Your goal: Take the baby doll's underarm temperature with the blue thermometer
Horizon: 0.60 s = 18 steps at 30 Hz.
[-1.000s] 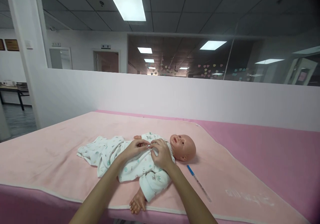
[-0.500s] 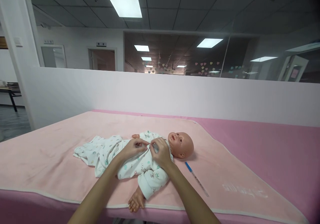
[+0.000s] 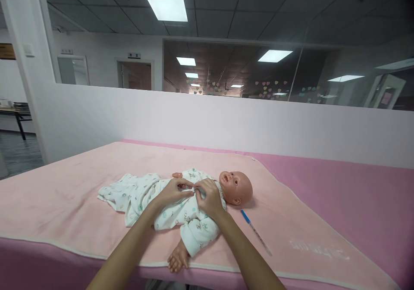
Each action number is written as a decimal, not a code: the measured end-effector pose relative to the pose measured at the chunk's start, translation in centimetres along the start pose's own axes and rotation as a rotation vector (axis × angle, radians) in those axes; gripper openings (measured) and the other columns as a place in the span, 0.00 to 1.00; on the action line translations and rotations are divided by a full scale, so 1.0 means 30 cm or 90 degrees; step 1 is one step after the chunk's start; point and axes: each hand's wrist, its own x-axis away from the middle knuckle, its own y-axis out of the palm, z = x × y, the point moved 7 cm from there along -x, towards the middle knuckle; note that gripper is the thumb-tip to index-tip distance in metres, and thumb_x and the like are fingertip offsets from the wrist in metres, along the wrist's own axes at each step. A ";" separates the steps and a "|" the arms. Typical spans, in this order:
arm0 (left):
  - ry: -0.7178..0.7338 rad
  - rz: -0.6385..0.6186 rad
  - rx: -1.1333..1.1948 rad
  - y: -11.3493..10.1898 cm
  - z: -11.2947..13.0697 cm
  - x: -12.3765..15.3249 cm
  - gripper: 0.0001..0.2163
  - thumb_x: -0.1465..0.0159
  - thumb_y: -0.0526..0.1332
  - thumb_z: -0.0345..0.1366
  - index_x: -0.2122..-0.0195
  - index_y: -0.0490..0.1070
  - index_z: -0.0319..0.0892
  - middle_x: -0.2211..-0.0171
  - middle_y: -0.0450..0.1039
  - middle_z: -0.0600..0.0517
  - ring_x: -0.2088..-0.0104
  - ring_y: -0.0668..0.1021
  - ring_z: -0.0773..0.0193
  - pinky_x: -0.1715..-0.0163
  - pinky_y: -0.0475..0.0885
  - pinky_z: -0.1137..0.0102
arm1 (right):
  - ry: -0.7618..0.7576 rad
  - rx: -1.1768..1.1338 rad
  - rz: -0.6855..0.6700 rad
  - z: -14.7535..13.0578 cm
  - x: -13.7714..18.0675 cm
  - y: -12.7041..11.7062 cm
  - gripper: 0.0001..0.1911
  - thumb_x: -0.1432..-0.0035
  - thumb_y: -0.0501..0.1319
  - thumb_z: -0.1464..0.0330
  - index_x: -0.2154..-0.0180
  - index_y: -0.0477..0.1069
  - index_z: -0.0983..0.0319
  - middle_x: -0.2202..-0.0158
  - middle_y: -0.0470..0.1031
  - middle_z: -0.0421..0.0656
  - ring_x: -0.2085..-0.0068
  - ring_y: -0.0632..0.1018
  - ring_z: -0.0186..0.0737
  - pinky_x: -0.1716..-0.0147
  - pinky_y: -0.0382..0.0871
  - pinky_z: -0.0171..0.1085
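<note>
A baby doll (image 3: 237, 185) lies on its back on a pale pink blanket (image 3: 71, 195), head to the right. It wears a white printed romper (image 3: 168, 208). My left hand (image 3: 174, 191) and my right hand (image 3: 208, 197) meet on the doll's chest. Both pinch the front edges of the romper, fingers closed on the cloth. The doll's near arm sticks out toward me, its bare hand (image 3: 177, 260) at the blanket's front edge.
A thin pen with a blue cap (image 3: 255, 232) lies on the blanket right of the doll. The blanket covers a darker pink table top (image 3: 355, 191). A white partition wall (image 3: 226, 122) runs behind it, with glass panels above.
My hands have stayed on the doll's chest, with the fingers shifting slightly on the romper's front. The view has drifted a little.
</note>
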 end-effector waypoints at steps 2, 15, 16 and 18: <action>-0.006 0.003 0.003 -0.001 -0.006 -0.001 0.13 0.50 0.61 0.40 0.64 0.75 0.39 0.78 0.62 0.55 0.75 0.64 0.70 0.74 0.60 0.74 | 0.000 -0.010 -0.005 0.000 0.000 0.002 0.11 0.53 0.53 0.79 0.69 0.68 0.60 0.71 0.71 0.41 0.66 0.69 0.39 0.64 0.60 0.38; 0.009 -0.006 0.024 -0.003 -0.006 0.001 0.17 0.47 0.59 0.45 0.63 0.75 0.38 0.81 0.56 0.56 0.77 0.60 0.71 0.76 0.56 0.74 | -0.019 0.013 0.008 -0.013 0.001 -0.003 0.12 0.48 0.51 0.77 0.66 0.69 0.60 0.71 0.72 0.42 0.67 0.70 0.38 0.66 0.61 0.37; 0.009 -0.002 0.023 -0.003 -0.002 0.001 0.17 0.48 0.59 0.45 0.64 0.75 0.38 0.81 0.56 0.56 0.77 0.61 0.71 0.76 0.56 0.74 | -0.024 0.017 0.011 -0.016 0.001 -0.005 0.12 0.48 0.51 0.77 0.66 0.69 0.60 0.71 0.72 0.42 0.67 0.70 0.38 0.66 0.61 0.37; 0.005 0.004 0.020 -0.004 0.005 0.003 0.17 0.48 0.60 0.46 0.64 0.75 0.38 0.81 0.56 0.56 0.76 0.61 0.70 0.76 0.56 0.74 | -0.028 0.021 0.022 -0.020 0.002 -0.010 0.11 0.47 0.51 0.76 0.66 0.69 0.60 0.71 0.72 0.42 0.67 0.70 0.38 0.66 0.61 0.37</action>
